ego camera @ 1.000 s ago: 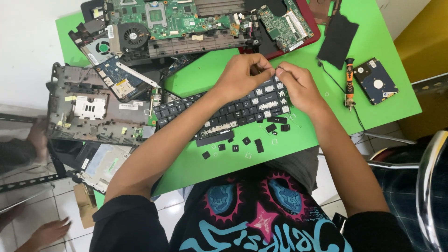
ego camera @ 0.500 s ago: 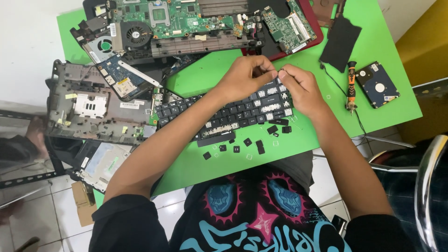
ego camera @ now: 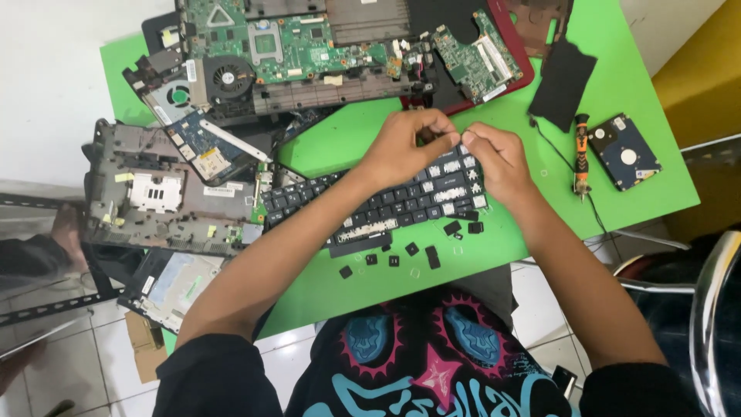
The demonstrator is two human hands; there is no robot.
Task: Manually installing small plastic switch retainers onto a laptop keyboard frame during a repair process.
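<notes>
A black laptop keyboard [ego camera: 370, 205] lies slanted on the green table [ego camera: 617, 193], with several keycaps gone from it. My left hand [ego camera: 405, 147] and my right hand [ego camera: 494, 158] meet over its far right corner. Both pinch a small dark keycap [ego camera: 455, 139] between their fingertips. Several loose black keycaps [ego camera: 428, 251] lie on the table just in front of the keyboard.
Green circuit boards and a fan [ego camera: 309, 46] fill the table's far side. A grey laptop chassis [ego camera: 162, 193] sits left. An orange-handled screwdriver [ego camera: 580, 154] and a hard drive [ego camera: 625, 150] lie right. A black panel [ego camera: 563, 73] lies far right. A chair [ego camera: 710, 309] stands at my right.
The hands stay together over the keyboard's corner, with only small finger movement. The view has shifted slightly.
</notes>
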